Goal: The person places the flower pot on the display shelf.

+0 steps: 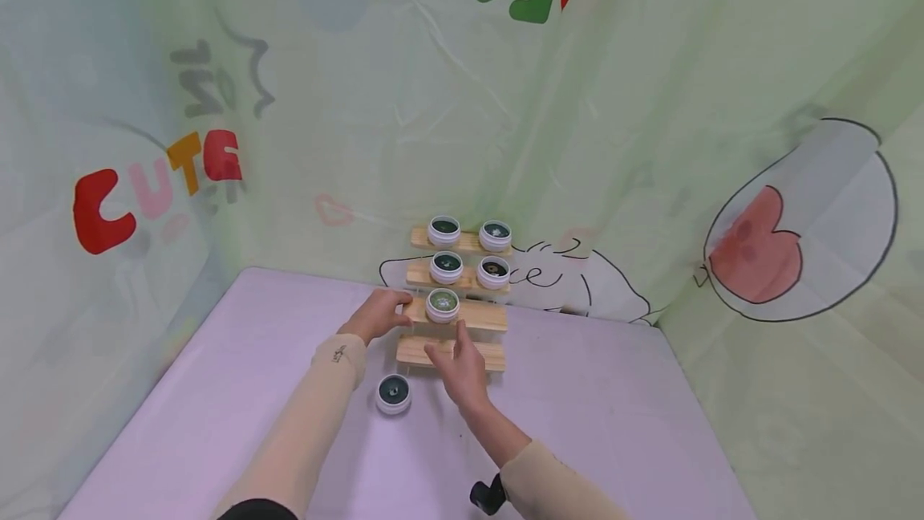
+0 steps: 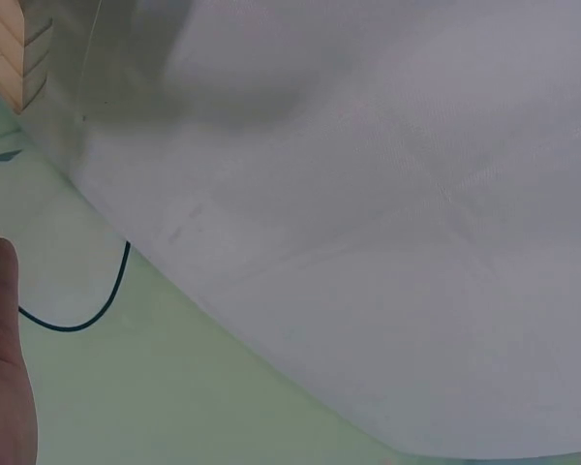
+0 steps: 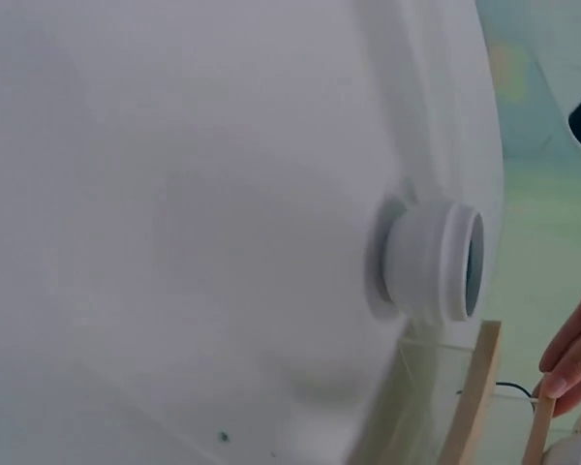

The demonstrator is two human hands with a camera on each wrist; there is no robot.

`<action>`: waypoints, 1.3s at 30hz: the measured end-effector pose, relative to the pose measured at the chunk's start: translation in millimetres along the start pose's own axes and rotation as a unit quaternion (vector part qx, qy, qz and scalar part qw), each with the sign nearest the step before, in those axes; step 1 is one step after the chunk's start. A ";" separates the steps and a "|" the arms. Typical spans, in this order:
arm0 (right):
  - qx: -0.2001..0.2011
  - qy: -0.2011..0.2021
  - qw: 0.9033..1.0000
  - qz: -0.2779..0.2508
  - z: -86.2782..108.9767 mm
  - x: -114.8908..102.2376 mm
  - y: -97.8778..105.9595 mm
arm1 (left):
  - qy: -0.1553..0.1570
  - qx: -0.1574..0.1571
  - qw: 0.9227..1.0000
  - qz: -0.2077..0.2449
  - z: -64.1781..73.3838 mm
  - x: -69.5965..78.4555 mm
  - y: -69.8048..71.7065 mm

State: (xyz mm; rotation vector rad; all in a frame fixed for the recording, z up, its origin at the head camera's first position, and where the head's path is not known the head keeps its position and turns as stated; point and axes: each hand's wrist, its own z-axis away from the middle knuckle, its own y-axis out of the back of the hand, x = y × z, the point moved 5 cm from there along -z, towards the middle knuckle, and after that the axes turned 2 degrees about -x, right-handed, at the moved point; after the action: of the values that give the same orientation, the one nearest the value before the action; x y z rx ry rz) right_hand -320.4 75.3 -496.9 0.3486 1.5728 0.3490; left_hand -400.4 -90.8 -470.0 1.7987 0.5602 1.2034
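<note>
A stepped rack with wooden shelves (image 1: 482, 314) stands at the back of the table. My left hand (image 1: 378, 315) holds the left end of its third shelf from the top; in the right wrist view its fingers (image 3: 573, 354) lie against the board end. On that shelf sits a small round white jar with a green top (image 1: 443, 305). My right hand (image 1: 465, 375) is just in front of it, over the lowest shelf, thumb and index finger spread, holding nothing. Another white jar with a dark top (image 1: 393, 394) stands on the table, front left of the rack.
Several more white jars, including one at the top left (image 1: 443, 231), stand in pairs on the upper two shelves. A lilac cloth covers the table (image 1: 613, 416). Printed fabric walls (image 1: 346, 119) enclose it at the back and sides.
</note>
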 end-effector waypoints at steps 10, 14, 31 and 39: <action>-0.025 -0.004 1.000 0.004 28.2 17.4 -15.8 | 0.013 0.001 1.000 -0.001 -1.1 -4.9 -3.2; -0.042 0.008 0.999 0.005 38.6 22.1 -25.8 | 0.023 -0.007 1.000 -0.004 -0.6 -4.7 -2.1; -0.087 0.070 0.993 0.031 63.7 44.4 -59.6 | 0.004 0.004 1.000 -0.011 0.3 -0.8 0.5; -0.095 0.073 0.992 0.035 71.5 41.2 -64.1 | 0.012 0.000 1.000 -0.010 0.6 -1.4 -0.2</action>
State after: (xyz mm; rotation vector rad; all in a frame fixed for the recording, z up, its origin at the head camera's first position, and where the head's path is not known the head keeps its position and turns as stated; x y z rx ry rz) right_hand -250.5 35.5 -563.7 0.2350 1.6572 0.5857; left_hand -400.4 -92.0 -470.9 1.7766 0.5895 1.2135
